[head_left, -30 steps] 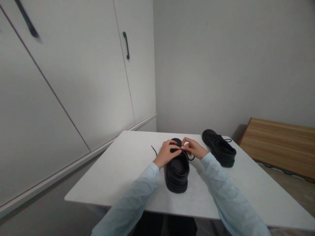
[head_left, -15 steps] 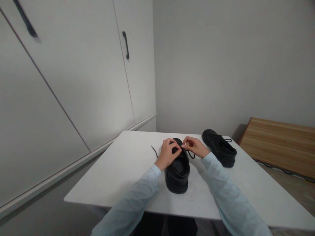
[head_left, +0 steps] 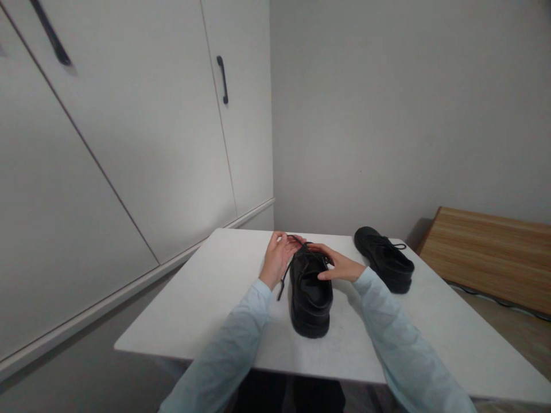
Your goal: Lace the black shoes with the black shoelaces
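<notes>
L hand (head_left: 278, 255) palm inward, lace (head_left: 296, 237) across fingers, grip unclear; R hand (head_left: 340, 266) over nearer shoe (head_left: 310, 304), grip wide, thumb apart.

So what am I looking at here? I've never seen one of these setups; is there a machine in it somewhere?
There is no robot here: these are a person's two bare hands, in pale blue sleeves. Every picture comes from one camera worn on that person's head, looking forward and down.

On the white table lie two black shoes. The near shoe has its heel towards the person. The left hand is at its left side with a dark lace by the fingers; how firmly it is held is too small to tell. The right hand is over its right side, thumb and fingers spread. The far shoe lies off to the right, untouched.
</notes>
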`<state>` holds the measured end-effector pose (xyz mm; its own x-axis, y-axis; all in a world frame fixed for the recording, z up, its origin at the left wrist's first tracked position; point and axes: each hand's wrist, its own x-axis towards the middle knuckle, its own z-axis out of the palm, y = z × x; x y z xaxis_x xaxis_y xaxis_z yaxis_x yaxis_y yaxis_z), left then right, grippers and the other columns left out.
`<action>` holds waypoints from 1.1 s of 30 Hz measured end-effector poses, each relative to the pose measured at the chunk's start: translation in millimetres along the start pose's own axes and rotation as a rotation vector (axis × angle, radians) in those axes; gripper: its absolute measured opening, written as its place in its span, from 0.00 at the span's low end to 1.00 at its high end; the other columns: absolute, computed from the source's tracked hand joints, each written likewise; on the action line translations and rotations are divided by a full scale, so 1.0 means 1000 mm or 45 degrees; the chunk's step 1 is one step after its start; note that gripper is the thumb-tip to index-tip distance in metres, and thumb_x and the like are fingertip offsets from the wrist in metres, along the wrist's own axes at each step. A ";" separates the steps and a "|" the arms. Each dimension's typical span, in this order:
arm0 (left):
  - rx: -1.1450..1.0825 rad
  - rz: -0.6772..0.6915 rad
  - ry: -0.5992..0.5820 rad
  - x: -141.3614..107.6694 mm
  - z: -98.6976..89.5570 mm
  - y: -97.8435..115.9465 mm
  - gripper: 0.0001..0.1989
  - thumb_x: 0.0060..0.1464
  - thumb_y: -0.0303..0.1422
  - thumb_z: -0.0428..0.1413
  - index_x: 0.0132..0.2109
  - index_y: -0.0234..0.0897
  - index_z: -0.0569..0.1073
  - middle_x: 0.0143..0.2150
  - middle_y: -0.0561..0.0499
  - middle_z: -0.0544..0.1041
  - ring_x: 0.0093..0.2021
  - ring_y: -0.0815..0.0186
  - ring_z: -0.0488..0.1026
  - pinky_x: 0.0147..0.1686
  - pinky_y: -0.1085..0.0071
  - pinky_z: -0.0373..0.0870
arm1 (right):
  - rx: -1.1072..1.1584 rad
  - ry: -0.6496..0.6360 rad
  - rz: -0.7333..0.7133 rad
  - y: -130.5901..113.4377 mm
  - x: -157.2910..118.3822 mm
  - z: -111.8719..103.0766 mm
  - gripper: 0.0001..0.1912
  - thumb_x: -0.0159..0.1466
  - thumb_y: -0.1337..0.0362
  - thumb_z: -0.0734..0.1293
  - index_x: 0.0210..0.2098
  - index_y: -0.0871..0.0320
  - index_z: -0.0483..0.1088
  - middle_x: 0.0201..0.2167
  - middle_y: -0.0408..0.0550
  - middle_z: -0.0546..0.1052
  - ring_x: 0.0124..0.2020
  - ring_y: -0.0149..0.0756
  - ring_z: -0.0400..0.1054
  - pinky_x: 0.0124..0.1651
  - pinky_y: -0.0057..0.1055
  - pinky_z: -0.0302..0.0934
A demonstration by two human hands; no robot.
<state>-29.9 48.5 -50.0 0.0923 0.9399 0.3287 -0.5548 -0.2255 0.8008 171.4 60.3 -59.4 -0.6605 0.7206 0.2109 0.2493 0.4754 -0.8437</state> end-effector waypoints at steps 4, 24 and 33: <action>-0.221 -0.053 -0.024 0.000 -0.004 0.007 0.14 0.53 0.41 0.54 0.36 0.39 0.58 0.30 0.55 0.70 0.30 0.70 0.71 0.38 0.64 0.70 | -0.001 -0.028 0.074 0.001 -0.003 -0.003 0.46 0.48 0.55 0.73 0.61 0.54 0.51 0.60 0.58 0.59 0.62 0.47 0.50 0.62 0.49 0.43; -0.002 0.273 0.140 0.012 -0.016 0.028 0.15 0.51 0.43 0.56 0.33 0.41 0.59 0.20 0.60 0.55 0.17 0.77 0.52 0.16 0.82 0.49 | -0.036 -0.097 0.165 0.007 -0.004 -0.006 0.45 0.49 0.54 0.73 0.61 0.55 0.51 0.61 0.57 0.57 0.63 0.48 0.48 0.62 0.49 0.43; -0.032 0.449 0.286 0.012 -0.019 0.039 0.12 0.53 0.42 0.55 0.35 0.42 0.59 0.20 0.61 0.55 0.16 0.77 0.52 0.15 0.82 0.49 | -0.065 -0.090 0.176 0.004 -0.004 -0.005 0.44 0.49 0.54 0.72 0.61 0.54 0.53 0.61 0.57 0.57 0.62 0.49 0.49 0.62 0.49 0.43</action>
<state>-65.6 55.6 -24.6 -0.2879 0.8396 0.4607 -0.5407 -0.5395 0.6454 178.8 61.4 -61.1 -0.6652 0.7444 0.0578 0.3755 0.4004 -0.8359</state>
